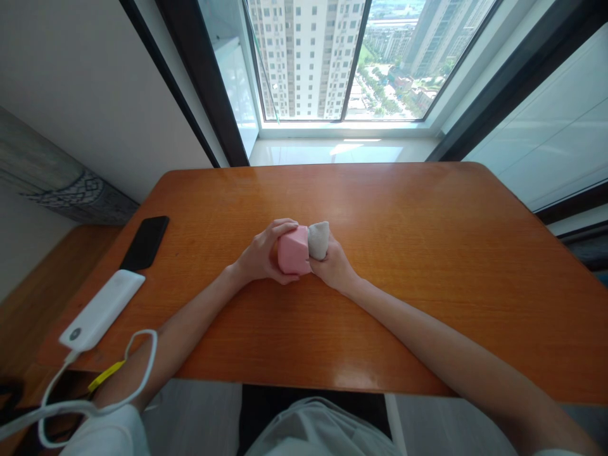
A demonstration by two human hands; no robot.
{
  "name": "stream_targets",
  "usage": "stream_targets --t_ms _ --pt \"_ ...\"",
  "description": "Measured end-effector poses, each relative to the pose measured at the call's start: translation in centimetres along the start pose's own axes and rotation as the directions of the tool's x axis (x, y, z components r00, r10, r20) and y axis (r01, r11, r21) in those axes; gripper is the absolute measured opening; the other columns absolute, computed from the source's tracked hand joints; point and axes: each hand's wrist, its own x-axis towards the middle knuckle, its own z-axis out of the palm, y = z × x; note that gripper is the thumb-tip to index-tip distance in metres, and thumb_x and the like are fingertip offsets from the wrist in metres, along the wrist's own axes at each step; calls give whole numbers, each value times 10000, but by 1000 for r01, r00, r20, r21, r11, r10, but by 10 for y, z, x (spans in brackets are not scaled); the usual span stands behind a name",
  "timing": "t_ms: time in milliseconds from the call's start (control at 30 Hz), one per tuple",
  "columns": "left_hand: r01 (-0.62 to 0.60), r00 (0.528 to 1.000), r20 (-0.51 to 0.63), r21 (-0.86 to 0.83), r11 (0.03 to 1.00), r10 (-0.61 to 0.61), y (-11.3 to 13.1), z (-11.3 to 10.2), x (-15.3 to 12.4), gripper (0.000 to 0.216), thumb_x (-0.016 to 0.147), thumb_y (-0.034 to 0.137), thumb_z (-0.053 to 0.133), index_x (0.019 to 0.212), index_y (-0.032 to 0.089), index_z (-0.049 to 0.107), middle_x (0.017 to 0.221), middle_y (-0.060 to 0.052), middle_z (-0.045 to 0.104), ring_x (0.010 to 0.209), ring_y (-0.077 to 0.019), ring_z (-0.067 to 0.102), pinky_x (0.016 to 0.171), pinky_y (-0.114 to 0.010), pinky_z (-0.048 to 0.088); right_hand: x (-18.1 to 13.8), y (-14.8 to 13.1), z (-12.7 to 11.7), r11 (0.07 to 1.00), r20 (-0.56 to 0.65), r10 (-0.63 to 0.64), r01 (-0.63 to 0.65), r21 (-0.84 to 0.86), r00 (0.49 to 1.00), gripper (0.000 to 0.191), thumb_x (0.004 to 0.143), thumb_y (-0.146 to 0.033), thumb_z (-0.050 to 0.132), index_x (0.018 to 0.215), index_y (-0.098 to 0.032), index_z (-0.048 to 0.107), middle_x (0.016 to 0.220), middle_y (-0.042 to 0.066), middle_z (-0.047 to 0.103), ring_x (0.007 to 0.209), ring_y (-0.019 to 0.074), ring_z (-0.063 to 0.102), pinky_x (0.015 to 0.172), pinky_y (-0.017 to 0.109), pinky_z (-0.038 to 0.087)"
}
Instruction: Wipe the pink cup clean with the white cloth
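Observation:
My left hand (270, 252) is wrapped round a pink block-like object (293, 251) with angled faces, thumb below and fingers over its top. Its exact kind cannot be made out. Against its right side my right hand (333, 263) grips a bunched light grey cloth (318, 240). The cloth touches or nearly touches the pink object. Both hands are above the middle of the wooden table (418, 253). Part of the pink object is hidden by my left fingers.
On the table's left side lie a black phone (145, 242) and a white power bank (102, 310). A white cable (147, 373) runs from the power bank across my left forearm. Beyond the table's far edge is a window (346, 63).

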Motion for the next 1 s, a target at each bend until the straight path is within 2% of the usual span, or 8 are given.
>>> stream_targets --t_ms 133,233,300,367,433,533,700,1000 --pt "222 974 59 -115 968 -217 0 3 -2 1021 772 743 887 1567 241 489 1298 -121 743 962 -260 760 820 -372 625 -2 1 2 995 -86 -31 23 -95 996 102 853 -286 778 917 -232 719 1157 107 659 1113 302 635 1036 527 608" --pt "256 966 82 -137 957 -246 2 2 -2 1007 792 784 852 1548 224 494 1293 -125 742 937 -251 740 811 -360 595 -3 -2 2 993 -118 -68 56 -100 991 149 871 -246 760 1011 -231 710 1423 155 612 1257 321 626 1149 561 581" --pt "250 967 84 -156 956 -239 5 0 0 986 817 808 827 1538 218 503 1298 -131 741 943 -255 737 814 -359 581 -3 -3 1 992 -86 -107 100 -76 991 211 878 -234 771 1082 -235 718 1679 159 490 1437 343 575 1261 587 524" --pt "272 961 105 -204 940 -255 7 -1 1 973 870 860 753 1548 209 505 1227 -115 757 888 -242 722 794 -353 560 -3 -4 0 991 -19 -126 125 -40 992 202 884 -223 785 1081 -237 742 1803 130 401 1552 349 530 1318 593 487" --pt "316 948 131 -279 907 -290 9 -1 1 974 939 917 620 1583 197 492 1175 -108 771 873 -246 721 808 -366 558 -3 -5 -1 993 52 -119 119 -4 992 171 901 -224 794 1069 -241 773 1811 117 436 1564 336 562 1322 567 500" --pt "347 938 129 -340 874 -322 10 3 1 956 996 940 478 1592 192 511 1379 -171 733 1089 -316 743 986 -450 575 -3 -7 -2 995 73 -93 90 48 993 256 927 -250 796 1183 -243 797 1751 135 546 1493 307 659 1285 506 546" --pt "298 954 42 -284 911 -298 8 11 -3 990 990 914 544 1690 228 408 1613 -203 556 1440 -384 597 1259 -553 454 -1 -9 -1 989 24 -125 123 77 992 394 948 -236 755 1342 -233 763 1595 148 699 1429 282 714 1242 468 578" --pt "261 964 38 -342 903 -264 5 15 -6 942 994 895 561 1643 225 434 1481 -173 632 1229 -332 677 1073 -475 543 -1 -10 -1 991 13 -124 123 52 992 338 941 -229 738 1277 -235 779 1555 141 714 1370 272 733 1193 453 610"
